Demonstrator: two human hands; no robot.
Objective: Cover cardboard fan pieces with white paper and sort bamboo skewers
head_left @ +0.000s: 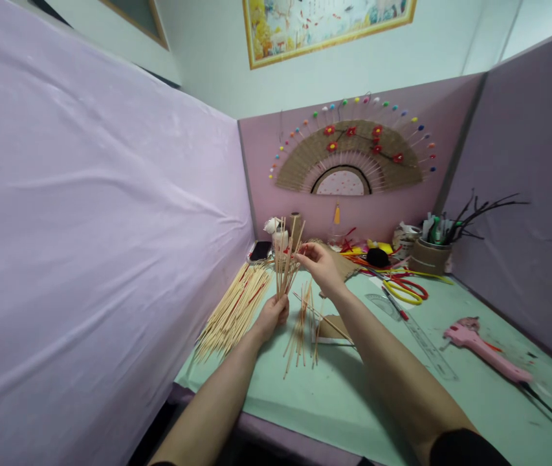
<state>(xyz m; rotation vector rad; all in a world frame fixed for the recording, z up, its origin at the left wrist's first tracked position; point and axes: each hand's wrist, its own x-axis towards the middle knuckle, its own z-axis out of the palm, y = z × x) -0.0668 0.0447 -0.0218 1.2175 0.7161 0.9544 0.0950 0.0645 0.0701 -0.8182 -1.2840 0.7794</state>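
Observation:
My left hand [274, 314] is closed around the lower ends of a loose bundle of thin wooden sticks [283, 268], which stand upright and fan out toward the top. At the bundle's upper right side, the thumb and fingertips of my right hand [321, 264] pinch together on a wooden stick. Several more sticks [299, 330] lie scattered on the table just below and between my hands. To the left spreads a big pile of pale sticks [234, 307], some marked red. A piece of cardboard [332, 328] lies under my right forearm.
On the right are a pink hot glue gun [489, 356] with a cord, a clear ruler [428, 346], a red-capped pen [395, 304] and yellow-handled scissors [404, 292]. A pot [430, 257] of tools and twigs stands behind. A decorated fan [353, 152] hangs on the back partition.

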